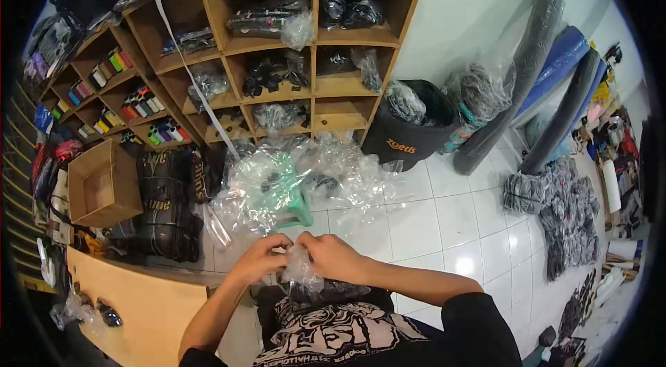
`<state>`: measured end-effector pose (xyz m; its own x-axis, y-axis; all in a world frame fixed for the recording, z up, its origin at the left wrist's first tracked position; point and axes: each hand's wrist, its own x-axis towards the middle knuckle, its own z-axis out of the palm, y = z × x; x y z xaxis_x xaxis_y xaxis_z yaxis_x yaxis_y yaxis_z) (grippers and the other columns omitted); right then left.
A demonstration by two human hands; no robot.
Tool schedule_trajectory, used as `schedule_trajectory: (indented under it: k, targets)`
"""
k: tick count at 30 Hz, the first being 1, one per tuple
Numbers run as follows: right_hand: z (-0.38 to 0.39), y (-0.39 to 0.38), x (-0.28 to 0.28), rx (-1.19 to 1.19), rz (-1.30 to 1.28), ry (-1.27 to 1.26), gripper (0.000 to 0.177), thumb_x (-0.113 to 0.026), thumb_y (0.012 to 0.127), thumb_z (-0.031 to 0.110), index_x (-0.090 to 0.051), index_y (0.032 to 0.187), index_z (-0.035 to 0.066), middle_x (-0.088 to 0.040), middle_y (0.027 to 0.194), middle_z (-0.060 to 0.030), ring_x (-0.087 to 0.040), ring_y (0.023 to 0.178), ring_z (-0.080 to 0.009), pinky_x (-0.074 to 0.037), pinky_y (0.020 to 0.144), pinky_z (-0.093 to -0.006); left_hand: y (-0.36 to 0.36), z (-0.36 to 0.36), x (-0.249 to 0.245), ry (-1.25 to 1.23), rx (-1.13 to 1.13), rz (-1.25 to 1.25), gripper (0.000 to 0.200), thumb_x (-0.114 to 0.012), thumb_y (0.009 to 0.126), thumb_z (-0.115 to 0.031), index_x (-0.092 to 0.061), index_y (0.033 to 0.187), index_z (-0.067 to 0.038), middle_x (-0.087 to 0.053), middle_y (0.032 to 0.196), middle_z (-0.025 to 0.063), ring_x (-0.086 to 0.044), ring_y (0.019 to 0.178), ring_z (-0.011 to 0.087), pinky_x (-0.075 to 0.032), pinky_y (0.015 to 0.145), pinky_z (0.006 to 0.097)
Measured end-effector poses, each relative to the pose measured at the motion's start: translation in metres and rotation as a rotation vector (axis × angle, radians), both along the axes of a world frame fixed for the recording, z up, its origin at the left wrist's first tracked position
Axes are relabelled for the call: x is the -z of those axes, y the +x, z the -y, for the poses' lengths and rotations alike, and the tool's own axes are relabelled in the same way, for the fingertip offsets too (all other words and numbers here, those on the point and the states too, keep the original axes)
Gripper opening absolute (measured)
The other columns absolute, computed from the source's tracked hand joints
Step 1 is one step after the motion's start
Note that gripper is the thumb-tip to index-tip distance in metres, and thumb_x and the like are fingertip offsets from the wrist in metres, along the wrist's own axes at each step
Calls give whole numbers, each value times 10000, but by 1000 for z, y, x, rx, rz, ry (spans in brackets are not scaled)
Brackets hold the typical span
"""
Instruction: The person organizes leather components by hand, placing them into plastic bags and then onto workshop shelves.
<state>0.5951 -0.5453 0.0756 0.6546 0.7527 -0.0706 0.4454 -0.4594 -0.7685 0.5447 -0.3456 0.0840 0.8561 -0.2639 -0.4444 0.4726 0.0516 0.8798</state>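
A clear plastic bag [302, 271] hangs over my lap, its top gathered between my hands. Dark contents show faintly low in it, but I cannot make out what they are. My left hand [266, 257] pinches the bag's top from the left, fingers curled. From the other side my right hand [331, 256] grips the same gathered plastic, close to the left. Just beyond the hands, a heap of loose clear plastic bags [354, 176] covers a green stool [300, 209] and spreads over the floor.
A wooden shelf unit [313, 41] with bagged black items stands ahead. Beside it is a black bin [409, 132]. An open cardboard box [104, 183] and a wooden table [139, 301] are at left. Wrapped rolls [517, 82] lean at right near bundled dark cords [565, 218].
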Motion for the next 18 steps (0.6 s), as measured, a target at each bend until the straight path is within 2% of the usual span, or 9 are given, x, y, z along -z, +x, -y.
schedule_trajectory:
  k: [4,5,6,9,10,13,15,17,18]
  targets:
    - [1,5,-6,-62,-202,6,301,-652,730,96,-578,1006,1,-658,788,-196,-656,779,-346,-517,697,-357,-7,4,3,290,134,150,268,-701,688,-104,-585,903,6,-589,795,44,-574,689,113,-462,600,259]
    - [0,8,-9,-59,-250,15,301,-664,715,93,-618,1002,15,-680,829,-140,-670,779,-256,-514,718,-313,-9,6,3,379,168,230,281,-716,669,-109,-576,882,11,-597,776,77,-586,673,136,-456,590,284]
    - [0,9,-9,-62,-254,17,301,-664,715,93,-618,1002,15,-680,829,-140,-670,779,-256,-514,718,-313,-12,7,2,381,166,225,281,-716,669,-109,-576,882,11,-597,776,77,-586,673,136,-456,590,284]
    - [3,19,4,-145,-541,130,376,-659,739,77,-599,1093,-34,-664,928,-79,-604,826,-114,-492,752,-275,-13,14,-5,624,146,384,304,-755,639,-109,-577,850,17,-581,700,76,-554,639,105,-454,575,278]
    - [5,21,8,-151,-543,130,376,-659,739,77,-599,1093,-34,-664,928,-79,-604,826,-114,-492,752,-275,-17,14,-1,654,98,385,306,-758,647,-117,-577,855,16,-578,689,96,-562,630,115,-456,576,284]
    - [5,27,19,-87,-932,248,339,-655,805,97,-585,1103,-48,-635,987,-73,-568,884,-97,-457,790,-239,-21,19,4,730,-21,477,290,-751,672,-128,-579,856,14,-583,684,124,-580,620,137,-459,576,293]
    - [0,26,24,-86,-846,226,335,-654,817,104,-583,1109,-44,-637,978,-71,-571,873,-98,-461,772,-239,-23,22,8,775,-96,567,270,-742,690,-129,-580,852,14,-591,689,132,-590,618,149,-461,575,296]
    - [-4,24,21,-9,-628,118,326,-669,810,119,-583,1080,-43,-640,917,-64,-575,808,-87,-475,702,-245,-25,25,16,805,-148,612,294,-707,680,-101,-548,910,-10,-614,789,214,-599,618,294,-463,577,350]
    - [-5,22,19,-13,-630,115,326,-669,810,119,-583,1080,-43,-640,917,-64,-575,808,-87,-475,702,-245,-24,23,22,805,-152,609,294,-707,680,-101,-548,910,-10,-614,789,214,-599,618,294,-463,577,350]
